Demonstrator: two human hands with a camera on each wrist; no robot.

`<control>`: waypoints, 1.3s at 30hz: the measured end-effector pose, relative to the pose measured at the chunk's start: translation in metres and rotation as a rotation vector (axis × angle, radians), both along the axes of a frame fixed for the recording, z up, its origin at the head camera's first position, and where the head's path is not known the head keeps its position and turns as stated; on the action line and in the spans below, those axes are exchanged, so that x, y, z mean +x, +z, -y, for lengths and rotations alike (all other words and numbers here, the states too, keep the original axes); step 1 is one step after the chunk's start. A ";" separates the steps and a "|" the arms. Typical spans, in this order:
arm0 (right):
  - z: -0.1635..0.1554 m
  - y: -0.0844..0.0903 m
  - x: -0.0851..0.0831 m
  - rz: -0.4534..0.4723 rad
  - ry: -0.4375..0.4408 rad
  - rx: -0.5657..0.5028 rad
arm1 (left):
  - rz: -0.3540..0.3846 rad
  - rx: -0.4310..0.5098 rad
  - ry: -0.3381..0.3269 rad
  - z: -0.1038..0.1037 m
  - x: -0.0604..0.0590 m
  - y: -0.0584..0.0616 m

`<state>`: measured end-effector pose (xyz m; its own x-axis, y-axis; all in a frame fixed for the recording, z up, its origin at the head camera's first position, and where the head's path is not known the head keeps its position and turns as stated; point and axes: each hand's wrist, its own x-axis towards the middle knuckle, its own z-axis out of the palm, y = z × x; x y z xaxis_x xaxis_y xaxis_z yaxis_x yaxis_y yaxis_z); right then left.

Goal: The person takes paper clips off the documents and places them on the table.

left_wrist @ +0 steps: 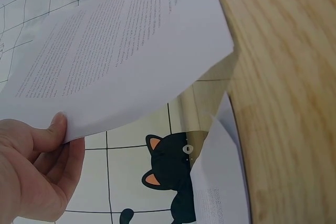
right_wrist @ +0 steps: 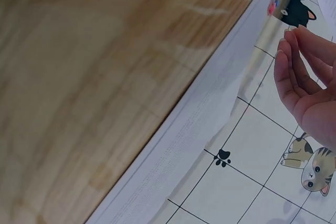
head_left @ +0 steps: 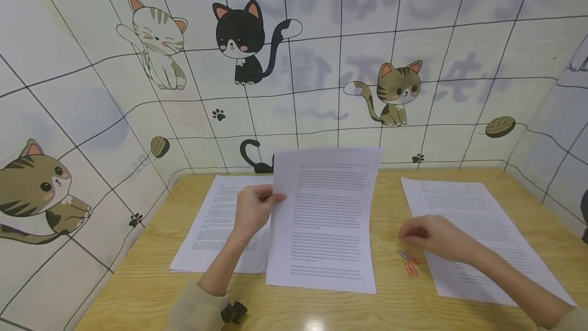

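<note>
My left hand (head_left: 253,209) pinches the left edge of printed paper (head_left: 323,218), between thumb and fingers. The paper stands upright above the desk; how many sheets it has I cannot tell. In the left wrist view the thumb lies on the printed face. My right hand (head_left: 434,236) hovers beside the right-hand stack, thumb and fingertips brought together. At those tips the right wrist view shows a tiny pale bit that looks like a paper clip (right_wrist: 290,28), mostly hidden. Just below lie several loose paper clips (head_left: 411,268), red ones and a bluish one.
At left on the wooden desk (head_left: 147,290) lies a stack of printed sheets (head_left: 216,223), partly behind the held paper. Another printed stack (head_left: 468,229) at right carries two pale clips (head_left: 466,186) on its top edge. A cat-patterned wall covering (head_left: 317,111) rises behind.
</note>
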<state>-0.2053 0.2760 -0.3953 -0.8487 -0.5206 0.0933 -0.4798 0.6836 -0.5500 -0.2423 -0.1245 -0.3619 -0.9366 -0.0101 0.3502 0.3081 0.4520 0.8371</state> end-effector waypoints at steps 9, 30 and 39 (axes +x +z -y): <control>0.004 0.014 -0.002 -0.091 -0.082 -0.035 | -0.003 0.003 -0.004 0.000 0.000 0.000; 0.029 0.042 -0.012 -0.070 -0.156 -0.288 | 0.062 0.073 -0.027 0.001 0.000 0.001; 0.048 0.042 -0.016 0.046 -0.086 -0.347 | 0.107 0.156 -0.059 0.000 0.000 0.002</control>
<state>-0.2211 0.2277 -0.3534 -0.8955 -0.3909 0.2130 -0.3981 0.4894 -0.7759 -0.2425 -0.1241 -0.3595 -0.9690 -0.0003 0.2470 0.2357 0.2975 0.9252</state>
